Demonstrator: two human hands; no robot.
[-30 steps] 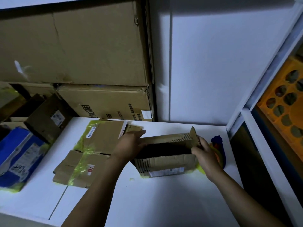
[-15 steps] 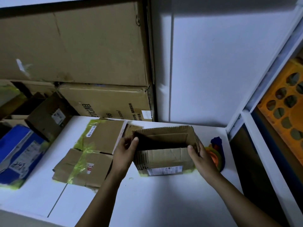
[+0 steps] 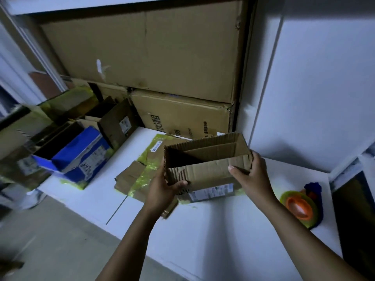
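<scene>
Your left hand point(image 3: 162, 189) has slid down to clamp the left front corner of the one open cardboard box point(image 3: 211, 171), while your right hand point(image 3: 253, 175) grips its right end. It sits mid-table before two stacked cartons point(image 3: 142, 53) on the white table point(image 3: 223, 230). Two flattened cartons point(image 3: 129, 177) lie just left, one tape dispenser point(image 3: 298, 207) sits apart on the right, and bare tabletop runs to the near edge.

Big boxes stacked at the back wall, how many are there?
2. The plain top box sits highest. The printed box lies directly beneath it, behind the white table. More may be hidden at the left.
</scene>
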